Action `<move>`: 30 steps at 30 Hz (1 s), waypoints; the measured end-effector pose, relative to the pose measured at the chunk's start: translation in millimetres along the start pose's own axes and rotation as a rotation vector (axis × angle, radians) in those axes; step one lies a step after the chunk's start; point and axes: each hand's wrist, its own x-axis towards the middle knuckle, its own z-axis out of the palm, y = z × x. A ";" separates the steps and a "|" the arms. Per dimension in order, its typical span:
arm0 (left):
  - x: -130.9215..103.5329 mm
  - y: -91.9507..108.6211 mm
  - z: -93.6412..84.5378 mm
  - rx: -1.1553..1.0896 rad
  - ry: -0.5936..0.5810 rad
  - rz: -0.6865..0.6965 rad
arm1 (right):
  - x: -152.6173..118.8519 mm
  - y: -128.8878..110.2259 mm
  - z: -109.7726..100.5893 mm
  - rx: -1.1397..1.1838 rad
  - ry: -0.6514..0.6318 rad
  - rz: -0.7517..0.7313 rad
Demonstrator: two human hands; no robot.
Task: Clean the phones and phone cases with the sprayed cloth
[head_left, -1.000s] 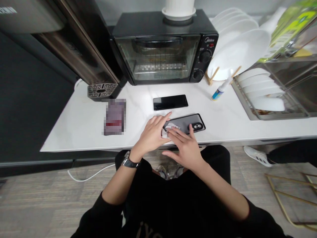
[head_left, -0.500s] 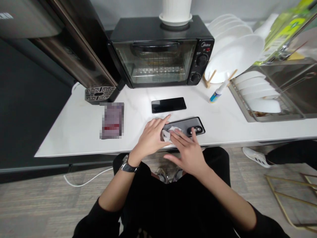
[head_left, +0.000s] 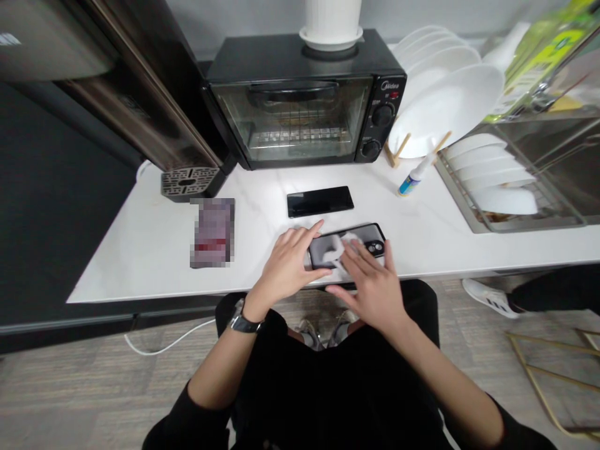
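Note:
A grey phone case with a black rim and camera ring (head_left: 320,250) lies near the counter's front edge. My left hand (head_left: 289,261) grips its left end between thumb and fingers. Under the fingers of my right hand (head_left: 375,287), a crumpled white tissue (head_left: 334,250) is pressed on the grey surface; the thumb is spread apart. Just behind lies a black phone (head_left: 320,202), its dark glossy face up. To the right stands a small white bottle with a blue label (head_left: 409,185).
A blurred purple item (head_left: 213,234) lies at the left of the white counter (head_left: 140,250). Behind are a black toaster oven (head_left: 300,122) and a machine with a drip tray (head_left: 187,181). White plates (head_left: 450,112) stand beside the sink rack (head_left: 473,219). A person's shoe (head_left: 490,297) shows at right.
My right hand has slid right with the tissue across the grey surface, towards the camera ring. My left hand stays at the left end. The view has shifted slightly.

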 end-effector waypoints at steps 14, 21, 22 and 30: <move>-0.2 0.7 0.1 -0.011 0.015 0.002 | 5.0 11.1 -0.3 -0.024 -0.032 -0.017; -4.9 -4.5 -2.2 -0.017 0.042 -0.014 | 31.1 2.8 8.3 0.093 -0.082 -0.100; -4.8 -3.1 -2.0 -0.008 0.043 -0.018 | 27.9 17.2 2.4 0.048 -0.059 -0.059; 0.4 2.9 0.5 0.015 0.012 0.005 | -10.9 27.5 -15.9 0.012 -0.048 -0.076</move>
